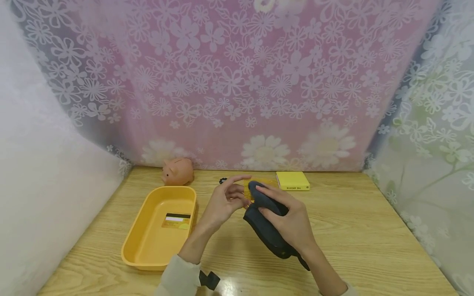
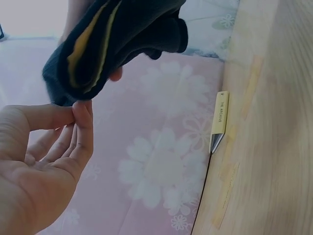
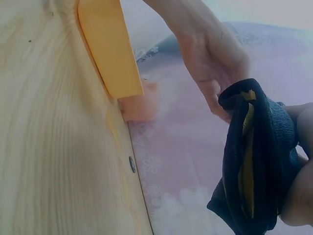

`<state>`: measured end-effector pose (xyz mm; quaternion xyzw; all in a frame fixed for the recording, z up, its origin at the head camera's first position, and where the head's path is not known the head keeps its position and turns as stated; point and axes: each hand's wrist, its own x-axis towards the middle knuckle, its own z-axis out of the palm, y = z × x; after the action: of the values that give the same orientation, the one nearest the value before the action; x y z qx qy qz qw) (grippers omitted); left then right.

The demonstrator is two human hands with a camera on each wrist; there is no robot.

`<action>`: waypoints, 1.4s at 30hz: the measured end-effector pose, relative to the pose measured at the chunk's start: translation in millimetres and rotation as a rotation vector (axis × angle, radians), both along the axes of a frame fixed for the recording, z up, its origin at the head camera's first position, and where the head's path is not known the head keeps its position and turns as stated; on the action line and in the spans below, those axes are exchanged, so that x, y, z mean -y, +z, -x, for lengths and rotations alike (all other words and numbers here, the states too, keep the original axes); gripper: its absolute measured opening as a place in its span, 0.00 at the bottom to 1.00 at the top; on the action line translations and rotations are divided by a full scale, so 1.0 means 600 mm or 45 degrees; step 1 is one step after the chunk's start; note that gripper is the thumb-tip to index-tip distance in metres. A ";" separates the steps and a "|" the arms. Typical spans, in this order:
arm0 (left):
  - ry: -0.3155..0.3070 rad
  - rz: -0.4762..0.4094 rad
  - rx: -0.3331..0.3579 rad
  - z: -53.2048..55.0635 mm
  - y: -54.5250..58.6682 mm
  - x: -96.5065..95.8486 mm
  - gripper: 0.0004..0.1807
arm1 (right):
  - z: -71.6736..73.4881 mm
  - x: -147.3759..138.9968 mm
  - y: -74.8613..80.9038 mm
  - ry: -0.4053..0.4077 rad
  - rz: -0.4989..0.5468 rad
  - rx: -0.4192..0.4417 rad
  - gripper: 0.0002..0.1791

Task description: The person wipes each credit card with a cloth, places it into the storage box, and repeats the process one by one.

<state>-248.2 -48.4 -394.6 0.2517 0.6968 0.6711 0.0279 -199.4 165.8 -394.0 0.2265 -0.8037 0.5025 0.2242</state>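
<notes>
Above the table [image 1: 363,234], the right hand [image 1: 294,222] grasps a dark pouch [image 1: 266,232], the left hand's [image 1: 223,203] thumb and fingertip meet at its edge, grip unclear, and a striped card [image 1: 175,223] lies in the yellow tray [image 1: 157,248].

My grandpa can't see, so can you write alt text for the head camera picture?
A person's right hand grips a dark pouch above a wooden table, the left hand by its end. To the left, a yellow tray holds a card; behind are a piggy bank and a yellow book.
</notes>
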 end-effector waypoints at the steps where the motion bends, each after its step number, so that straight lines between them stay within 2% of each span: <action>1: -0.002 -0.019 0.009 0.000 0.001 0.002 0.31 | 0.001 -0.002 0.001 -0.015 0.002 0.002 0.31; 7: -0.033 -0.097 0.030 0.004 0.006 0.011 0.32 | 0.008 -0.019 0.007 -0.045 0.035 0.017 0.31; 16: -0.051 -0.091 0.056 0.011 0.008 0.018 0.32 | 0.019 -0.053 0.012 -0.165 0.024 0.032 0.31; 23: -0.059 -0.145 0.079 0.012 0.008 0.022 0.33 | 0.020 -0.072 0.019 -0.249 0.042 0.069 0.31; 26: -0.061 -0.150 0.075 0.012 0.007 0.021 0.33 | 0.019 -0.070 0.021 -0.220 0.061 0.055 0.31; 32: -0.060 -0.114 0.085 0.012 0.004 0.015 0.32 | 0.014 -0.044 0.016 -0.080 0.078 -0.008 0.32; 37: -0.033 -0.031 0.092 0.008 0.000 0.011 0.32 | 0.004 -0.015 0.006 -0.012 0.061 0.010 0.32; 42: -0.038 -0.006 0.078 0.006 -0.004 0.006 0.32 | -0.003 0.008 0.000 0.063 0.052 -0.002 0.31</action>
<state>-252.0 -52.0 -396.8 0.2417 0.6903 0.6794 0.0586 -197.3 161.0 -394.3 0.2420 -0.7872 0.5241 0.2171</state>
